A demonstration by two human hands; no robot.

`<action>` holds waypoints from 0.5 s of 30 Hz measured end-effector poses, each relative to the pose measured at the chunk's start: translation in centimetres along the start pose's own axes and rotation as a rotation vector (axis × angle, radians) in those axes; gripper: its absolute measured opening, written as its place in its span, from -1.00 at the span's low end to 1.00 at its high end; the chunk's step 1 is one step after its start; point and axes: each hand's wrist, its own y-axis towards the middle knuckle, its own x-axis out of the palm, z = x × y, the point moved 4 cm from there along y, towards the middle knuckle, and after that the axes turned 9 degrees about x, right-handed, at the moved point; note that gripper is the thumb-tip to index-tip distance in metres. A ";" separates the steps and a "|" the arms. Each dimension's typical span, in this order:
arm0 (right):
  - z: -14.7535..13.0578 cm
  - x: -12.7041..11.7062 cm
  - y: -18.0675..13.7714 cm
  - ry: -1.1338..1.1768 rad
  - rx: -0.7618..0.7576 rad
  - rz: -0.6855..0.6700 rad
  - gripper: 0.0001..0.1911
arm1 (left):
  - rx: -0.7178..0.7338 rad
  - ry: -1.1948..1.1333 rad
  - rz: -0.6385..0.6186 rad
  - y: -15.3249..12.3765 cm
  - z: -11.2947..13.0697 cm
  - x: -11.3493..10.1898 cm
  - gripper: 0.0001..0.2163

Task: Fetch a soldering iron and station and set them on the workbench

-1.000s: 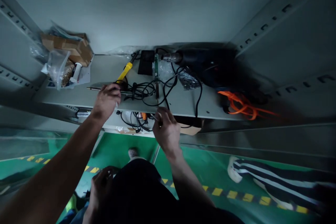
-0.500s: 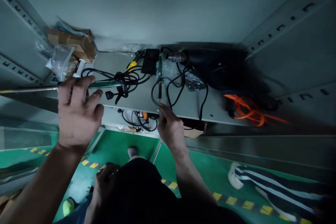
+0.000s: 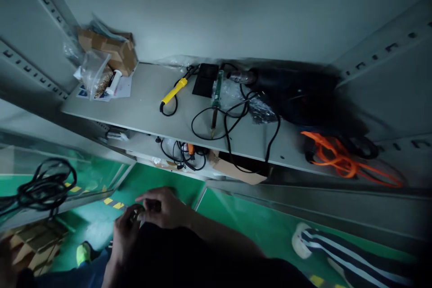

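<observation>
- where are the hands?
- low, in front of the dark shirt [image 3: 168, 256] and below the shelf [image 3: 145, 103]. the right hand [image 3: 165, 209] bends inward, fingers curled, close against what i take for the left hand [image 3: 126, 234], curled too.
- gripping anything?
- can't say. it's too dim to make out whether something small sits between the fingertips.
- and the soldering irons?
- both on the shelf, well apart from the hands. the yellow soldering iron [image 3: 174, 90] lies near the middle; the green soldering iron [image 3: 218, 87] lies right of it, tip towards the front edge, with black cord [image 3: 226, 130] looped about. a coil of cord [image 3: 45, 186] hangs at far left, its holder not visible.
- so which step is this?
- my guess: close finger work, both hands together.
- what would the next move call for?
- steady fingertips down here; for either iron, a reach up past those loops.
</observation>
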 end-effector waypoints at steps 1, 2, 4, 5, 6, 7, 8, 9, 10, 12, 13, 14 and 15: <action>0.1 1.0 0.1 0.054 -0.007 -0.039 -0.67 | -0.020 -0.008 0.097 -0.8 -0.9 0.6 -0.85; 0.1 1.8 0.2 0.084 -0.022 -0.052 -0.66 | -0.045 -0.010 0.148 -1.4 -1.8 1.1 -0.85; 0.2 3.2 0.3 0.076 -0.081 -0.045 -0.74 | -0.087 -0.035 0.211 -2.5 -2.8 1.3 -0.81; 0.3 3.8 0.4 0.064 -0.110 -0.050 -0.80 | -0.110 -0.056 0.205 -2.9 -3.1 1.2 -0.78; 0.4 4.4 0.5 0.054 -0.132 -0.068 -0.86 | -0.130 -0.079 0.201 -3.3 -3.3 0.9 -0.74; 0.4 4.9 0.6 0.050 -0.144 -0.092 -0.89 | -0.150 -0.100 0.200 -3.7 -3.3 0.4 -0.73; 0.5 5.3 0.9 0.049 -0.146 -0.114 -0.90 | -0.173 -0.115 0.208 -4.1 -3.3 -0.1 -0.74; 0.6 5.7 1.1 0.063 -0.122 -0.126 -0.90 | -0.200 -0.129 0.216 -4.5 -3.2 -0.6 -0.77; 0.7 6.0 1.5 0.093 -0.075 -0.129 -0.89 | -0.231 -0.150 0.221 -4.9 -3.2 -1.0 -0.80; 1.1 6.7 2.4 0.184 0.057 -0.144 -0.84 | -0.301 -0.234 0.226 -5.5 -3.3 -1.7 -0.82; 1.4 7.2 2.8 0.241 0.144 -0.160 -0.81 | -0.337 -0.290 0.226 -5.7 -3.5 -1.8 -0.82; 1.8 7.7 3.3 0.295 0.230 -0.183 -0.78 | -0.373 -0.347 0.226 -5.8 -3.6 -1.9 -0.80; 2.2 8.1 3.6 0.336 0.302 -0.207 -0.77 | -0.412 -0.400 0.237 -5.8 -3.8 -1.9 -0.78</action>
